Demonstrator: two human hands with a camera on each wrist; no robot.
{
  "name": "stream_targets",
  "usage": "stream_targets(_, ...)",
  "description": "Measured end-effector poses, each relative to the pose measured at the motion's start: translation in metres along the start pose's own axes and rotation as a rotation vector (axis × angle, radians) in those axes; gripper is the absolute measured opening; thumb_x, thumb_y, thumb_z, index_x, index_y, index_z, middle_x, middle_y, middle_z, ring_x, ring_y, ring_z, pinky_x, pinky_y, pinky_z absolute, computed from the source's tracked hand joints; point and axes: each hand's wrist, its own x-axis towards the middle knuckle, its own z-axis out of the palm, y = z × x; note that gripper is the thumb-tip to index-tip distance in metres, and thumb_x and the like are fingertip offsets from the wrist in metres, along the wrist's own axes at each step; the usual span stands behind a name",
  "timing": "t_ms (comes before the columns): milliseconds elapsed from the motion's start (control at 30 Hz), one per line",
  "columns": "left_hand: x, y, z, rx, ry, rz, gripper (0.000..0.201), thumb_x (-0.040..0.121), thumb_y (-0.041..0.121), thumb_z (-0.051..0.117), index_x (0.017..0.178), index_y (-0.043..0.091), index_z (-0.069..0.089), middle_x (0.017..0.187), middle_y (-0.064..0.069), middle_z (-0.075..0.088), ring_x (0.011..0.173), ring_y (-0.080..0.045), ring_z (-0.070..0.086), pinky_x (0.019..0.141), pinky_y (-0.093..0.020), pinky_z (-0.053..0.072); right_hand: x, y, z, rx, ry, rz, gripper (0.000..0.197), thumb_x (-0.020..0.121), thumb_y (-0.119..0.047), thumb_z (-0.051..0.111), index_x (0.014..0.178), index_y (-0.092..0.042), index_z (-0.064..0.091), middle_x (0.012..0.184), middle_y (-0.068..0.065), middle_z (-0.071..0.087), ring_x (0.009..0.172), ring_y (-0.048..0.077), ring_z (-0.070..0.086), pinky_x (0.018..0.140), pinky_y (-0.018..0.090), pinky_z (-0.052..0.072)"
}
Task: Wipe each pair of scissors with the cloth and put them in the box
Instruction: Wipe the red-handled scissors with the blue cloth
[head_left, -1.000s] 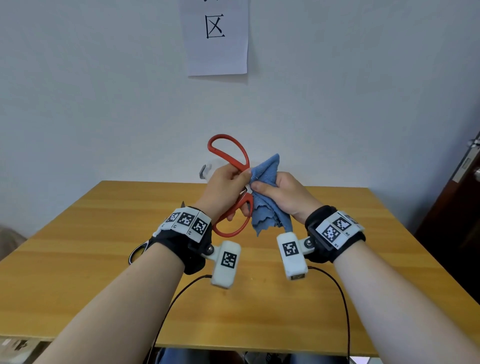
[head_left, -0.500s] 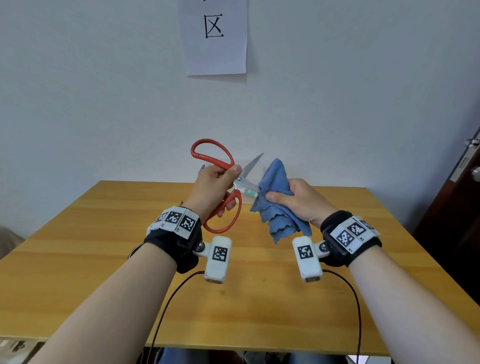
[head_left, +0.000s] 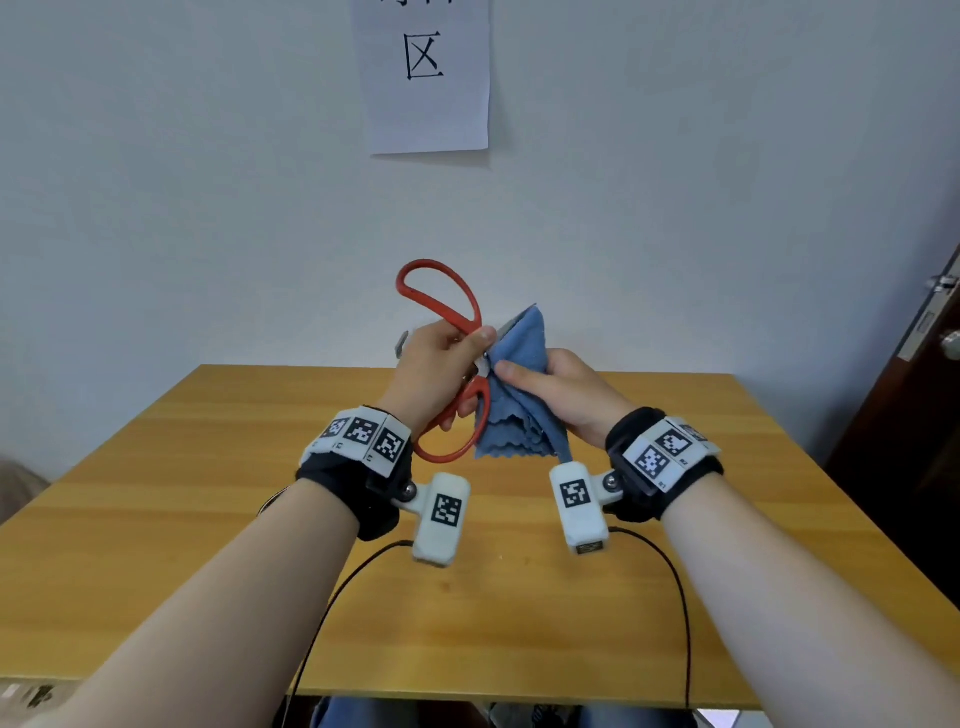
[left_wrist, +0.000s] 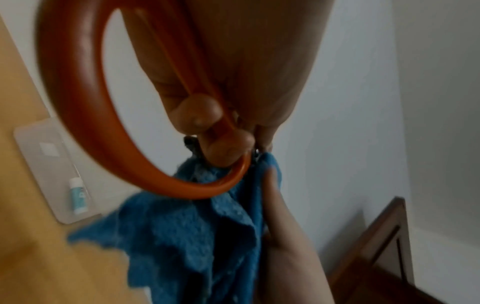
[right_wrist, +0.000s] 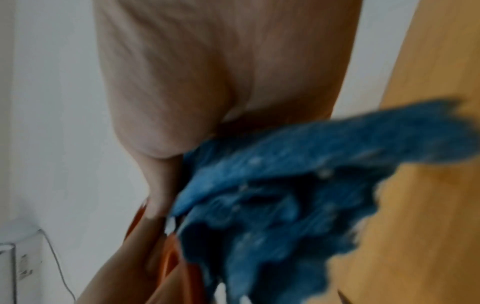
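Above the wooden table, my left hand grips the red-handled scissors near the pivot, one loop up and one down. The lower loop fills the left wrist view, with my fingers curled round the handle. My right hand pinches the blue cloth folded round the blades, which it almost wholly hides. The cloth hangs below my right palm. A translucent box with a small tube in it lies at the table's far edge.
A white wall with a paper sign stands behind the table. A dark wooden door is at the right. Black cables run from both wrist cameras toward the near edge. A dark loop peeks from under my left forearm.
Half a second ago the hands were apart and the blades showed bare. Now my right hand has brought the cloth back over the blades, against my left hand.
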Motion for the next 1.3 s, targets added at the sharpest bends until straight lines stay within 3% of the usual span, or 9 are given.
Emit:
stream_targets(67, -0.002, 0.002, 0.005, 0.021, -0.007, 0.005, 0.033, 0.105, 0.035, 0.056, 0.101, 0.002, 0.060, 0.050, -0.014, 0.051, 0.035, -0.025, 0.042, 0.034, -0.025, 0.035, 0.003, 0.003, 0.005, 0.088, -0.015, -0.012, 0.048, 0.090, -0.038, 0.074, 0.117, 0.001, 0.067, 0.105, 0.025, 0.075, 0.101, 0.043, 0.072, 0.099, 0.058, 0.053)
stream_targets(167, -0.002, 0.004, 0.005, 0.032, -0.027, 0.002, 0.032, 0.105, 0.034, 0.056, 0.103, 0.003, 0.060, 0.050, -0.011, 0.051, 0.034, -0.023, 0.043, 0.033, -0.024, 0.034, 0.005, 0.007, 0.008, 0.172, -0.020, -0.020, 0.046, 0.092, -0.029, 0.074, 0.121, 0.004, 0.063, 0.105, 0.031, 0.072, 0.101, 0.047, 0.070, 0.099, 0.060, 0.053)
stream_targets(333, -0.001, 0.004, 0.000, 0.029, -0.065, -0.039, 0.029, 0.105, 0.036, 0.057, 0.106, 0.007, 0.062, 0.062, -0.005, 0.050, 0.038, -0.021, 0.047, 0.033, -0.023, 0.034, 0.005, 0.009, 0.010, 0.155, 0.031, -0.026, 0.030, 0.095, -0.022, 0.070, 0.115, 0.001, 0.066, 0.104, 0.022, 0.074, 0.095, 0.036, 0.072, 0.089, 0.046, 0.058)
stream_targets(433, 0.000, 0.000, -0.001, 0.012, -0.042, -0.035, 0.034, 0.105, 0.037, 0.057, 0.106, 0.003, 0.061, 0.059, -0.002, 0.048, 0.037, -0.024, 0.047, 0.034, -0.024, 0.036, 0.005, 0.006, 0.008, 0.109, 0.009, -0.014, 0.042, 0.094, -0.030, 0.070, 0.119, 0.002, 0.064, 0.107, 0.025, 0.074, 0.103, 0.045, 0.070, 0.096, 0.054, 0.055)
stream_targets(600, -0.001, -0.006, 0.001, -0.002, 0.010, -0.030, 0.035, 0.105, 0.036, 0.057, 0.100, 0.002, 0.061, 0.049, 0.007, 0.049, 0.039, -0.026, 0.049, 0.036, -0.025, 0.037, 0.004, 0.007, 0.001, -0.032, 0.052, -0.006, 0.054, 0.080, -0.051, 0.075, 0.110, -0.007, 0.071, 0.102, 0.016, 0.077, 0.099, 0.038, 0.072, 0.099, 0.059, 0.052)
stream_targets(800, -0.002, -0.010, 0.002, -0.023, 0.030, -0.052, 0.040, 0.105, 0.035, 0.058, 0.104, -0.005, 0.060, 0.069, -0.005, 0.048, 0.039, -0.023, 0.051, 0.036, -0.024, 0.037, -0.002, 0.021, -0.014, -0.072, 0.103, 0.012, 0.029, 0.092, -0.034, 0.073, 0.104, -0.007, 0.071, 0.102, 0.015, 0.077, 0.098, 0.035, 0.072, 0.098, 0.055, 0.054)
stream_targets(967, -0.004, -0.015, 0.003, -0.017, 0.033, -0.069, 0.040, 0.105, 0.036, 0.057, 0.103, -0.004, 0.059, 0.070, -0.005, 0.045, 0.039, -0.022, 0.051, 0.035, -0.024, 0.036, -0.009, 0.034, -0.025, -0.079, 0.101, 0.044, 0.035, 0.088, -0.038, 0.076, 0.104, -0.007, 0.071, 0.101, 0.014, 0.077, 0.099, 0.035, 0.072, 0.096, 0.050, 0.055)
stream_targets(1167, 0.003, -0.016, -0.022, -0.081, 0.175, -0.173, 0.032, 0.105, 0.039, 0.055, 0.098, 0.008, 0.059, 0.069, -0.003, 0.044, 0.041, -0.017, 0.048, 0.038, -0.023, 0.032, -0.017, 0.054, -0.042, 0.010, 0.133, 0.141, 0.022, 0.093, -0.028, 0.072, 0.098, -0.007, 0.069, 0.091, 0.011, 0.075, 0.091, 0.032, 0.070, 0.087, 0.044, 0.055)
stream_targets(1300, -0.001, -0.014, -0.023, -0.005, 0.076, -0.140, 0.036, 0.103, 0.038, 0.060, 0.091, 0.004, 0.058, 0.058, -0.001, 0.042, 0.039, -0.020, 0.047, 0.036, -0.023, 0.031, -0.012, 0.045, -0.040, 0.202, 0.184, 0.109, 0.034, 0.093, -0.033, 0.072, 0.114, -0.006, 0.068, 0.109, 0.014, 0.075, 0.109, 0.035, 0.069, 0.095, 0.045, 0.055)
